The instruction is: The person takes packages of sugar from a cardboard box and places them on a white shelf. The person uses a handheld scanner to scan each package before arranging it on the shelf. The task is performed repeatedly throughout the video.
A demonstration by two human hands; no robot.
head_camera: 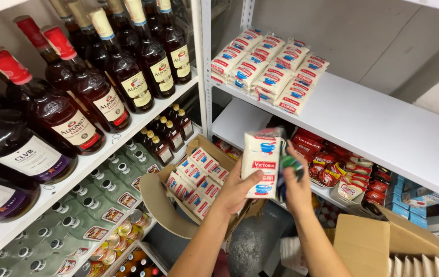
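Observation:
My left hand grips a white packet of sugar with red and blue print, held upright in front of the shelves. My right hand is closed around a dark green and blue tool, partly hidden behind the packet. Just below and to the left, an open cardboard box holds several more of the same packets. A stack of matching packets lies on the white metal shelf above.
Dark liquor bottles fill the left shelves, with green-capped bottles and small tins below. Red snack sachets sit on the lower right shelf. Another open cardboard box stands at the bottom right.

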